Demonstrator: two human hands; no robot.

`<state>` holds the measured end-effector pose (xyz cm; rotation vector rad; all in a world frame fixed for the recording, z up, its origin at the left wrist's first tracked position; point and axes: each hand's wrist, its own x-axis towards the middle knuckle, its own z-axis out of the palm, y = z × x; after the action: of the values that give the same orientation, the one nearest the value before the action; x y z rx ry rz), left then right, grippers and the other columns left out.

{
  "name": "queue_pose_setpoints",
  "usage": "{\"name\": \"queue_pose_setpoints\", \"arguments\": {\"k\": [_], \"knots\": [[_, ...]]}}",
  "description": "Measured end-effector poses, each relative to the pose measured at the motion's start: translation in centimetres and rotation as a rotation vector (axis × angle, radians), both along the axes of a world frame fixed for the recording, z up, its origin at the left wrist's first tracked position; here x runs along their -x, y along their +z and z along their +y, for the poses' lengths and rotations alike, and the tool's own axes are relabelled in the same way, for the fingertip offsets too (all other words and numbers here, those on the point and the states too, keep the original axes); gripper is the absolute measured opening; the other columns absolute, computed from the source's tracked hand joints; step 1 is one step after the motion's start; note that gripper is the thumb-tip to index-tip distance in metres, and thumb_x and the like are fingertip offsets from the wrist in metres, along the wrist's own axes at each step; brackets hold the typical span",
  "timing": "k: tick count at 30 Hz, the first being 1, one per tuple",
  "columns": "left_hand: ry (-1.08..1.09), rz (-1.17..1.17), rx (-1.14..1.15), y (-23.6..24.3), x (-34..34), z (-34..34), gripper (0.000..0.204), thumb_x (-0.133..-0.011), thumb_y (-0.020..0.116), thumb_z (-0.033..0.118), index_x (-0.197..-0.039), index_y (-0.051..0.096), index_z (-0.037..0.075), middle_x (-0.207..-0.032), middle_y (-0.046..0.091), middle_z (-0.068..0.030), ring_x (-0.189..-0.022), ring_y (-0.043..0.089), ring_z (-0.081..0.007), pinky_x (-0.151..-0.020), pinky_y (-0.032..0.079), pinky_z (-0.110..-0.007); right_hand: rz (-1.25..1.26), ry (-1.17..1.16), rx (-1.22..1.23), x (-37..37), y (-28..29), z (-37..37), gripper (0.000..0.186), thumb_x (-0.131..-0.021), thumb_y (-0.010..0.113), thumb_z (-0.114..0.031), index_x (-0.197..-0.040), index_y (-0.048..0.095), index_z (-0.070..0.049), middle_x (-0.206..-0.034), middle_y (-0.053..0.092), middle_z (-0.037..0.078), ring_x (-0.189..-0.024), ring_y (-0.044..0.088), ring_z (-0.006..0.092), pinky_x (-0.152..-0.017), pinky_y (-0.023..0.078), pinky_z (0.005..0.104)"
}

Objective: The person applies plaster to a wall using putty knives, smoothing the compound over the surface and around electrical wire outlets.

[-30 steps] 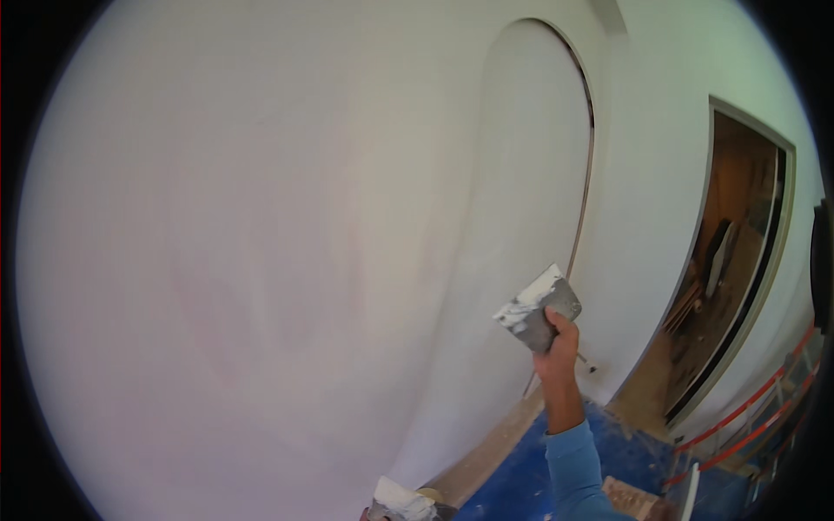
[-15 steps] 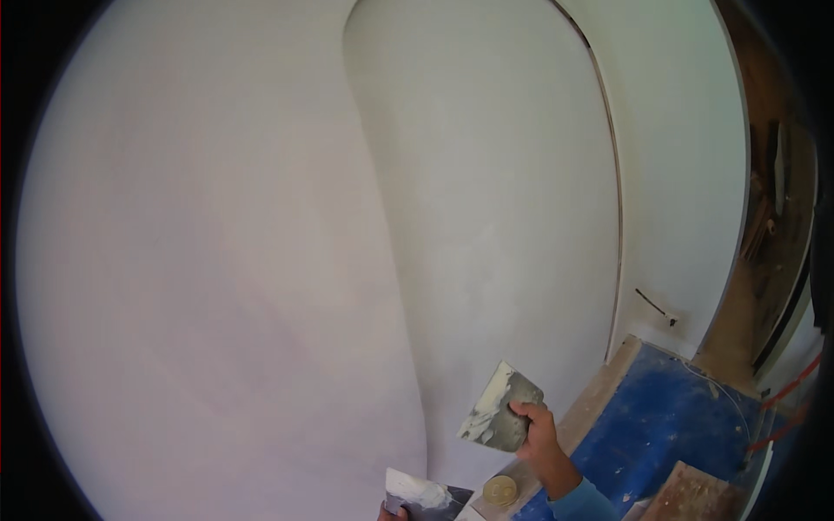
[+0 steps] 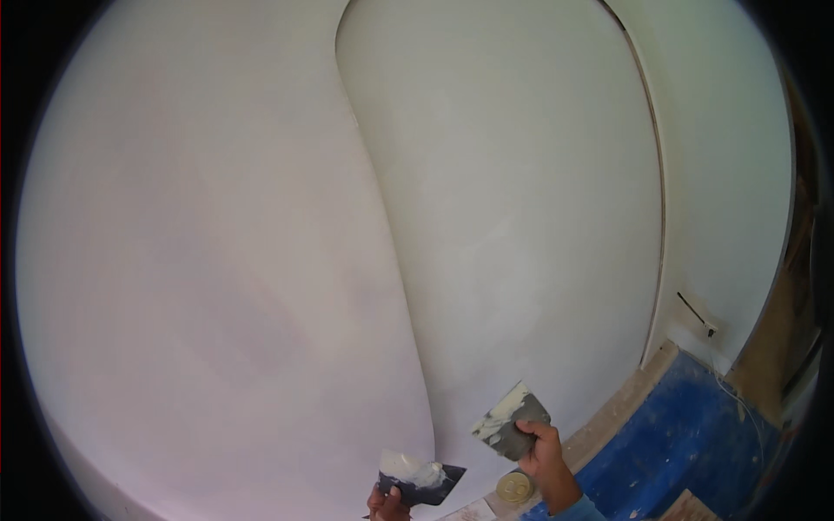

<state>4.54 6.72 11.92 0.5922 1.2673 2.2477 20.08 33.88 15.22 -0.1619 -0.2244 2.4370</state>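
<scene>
My right hand (image 3: 546,456) grips a grey metal putty blade (image 3: 532,427) smeared with cream paste along one side, held before the lower part of a white arched wall recess (image 3: 512,217). At the bottom centre, my left hand (image 3: 387,504) has its fingers on a darker, wide putty blade (image 3: 421,486) carrying a lump of white paste. The two blades are apart. A round yellowish lid or can (image 3: 514,487) lies just below the right blade, near the recess's foot.
A blue floor covering (image 3: 651,443) with white specks lies at lower right, edged by a dusty strip (image 3: 621,399) along the wall. A board (image 3: 686,511) sits at the bottom edge. A cable (image 3: 695,313) comes out of the right wall. A dim doorway (image 3: 801,226) shows at far right.
The view has swung toward the recess, pushing the doorway and red ladder rightward. My raised right hand has come down with its blade, closer to my left hand.
</scene>
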Motion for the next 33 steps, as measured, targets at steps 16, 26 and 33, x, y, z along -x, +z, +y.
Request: {"name": "queue_pose_setpoints", "arguments": {"k": [16,26,33], "knots": [[-0.122,0.175,-0.098,11.8,2.1,13.9,0.035,-0.102,0.053,0.021,-0.130,0.052,-0.001,-0.113,0.067,-0.0111,-0.099,0.068,-0.0205,-0.081,0.059,-0.034,-0.138,-0.163,-0.100,-1.4,4.0,-0.9,0.041,-0.083,0.058,0.001,-0.124,0.054,0.006,-0.114,0.065,0.018,-0.105,0.066,0.0309,-0.094,0.055,0.0436],[-0.402,1.197,0.262,13.0,3.4,11.2,0.045,-0.088,0.053,-0.010,-0.131,0.057,0.002,-0.117,0.068,-0.0173,-0.086,0.072,-0.0323,-0.075,0.059,-0.030,-0.174,-0.079,-0.063,-0.4,3.8,-3.2,0.047,-0.083,0.059,0.007,-0.129,0.050,0.007,-0.120,0.062,0.023,-0.112,0.063,0.0362,-0.101,0.052,0.0492],[-0.489,1.347,0.405,16.8,5.3,9.6,0.041,-0.084,0.058,-0.002,-0.124,0.059,0.003,-0.102,0.069,-0.0232,-0.073,0.068,-0.0380,-0.058,0.056,-0.041,-0.171,-0.183,-0.094,0.2,5.0,-5.5,0.049,-0.085,0.060,0.005,-0.132,0.047,0.006,-0.123,0.060,0.023,-0.114,0.062,0.0381,-0.100,0.052,0.0497]]}}
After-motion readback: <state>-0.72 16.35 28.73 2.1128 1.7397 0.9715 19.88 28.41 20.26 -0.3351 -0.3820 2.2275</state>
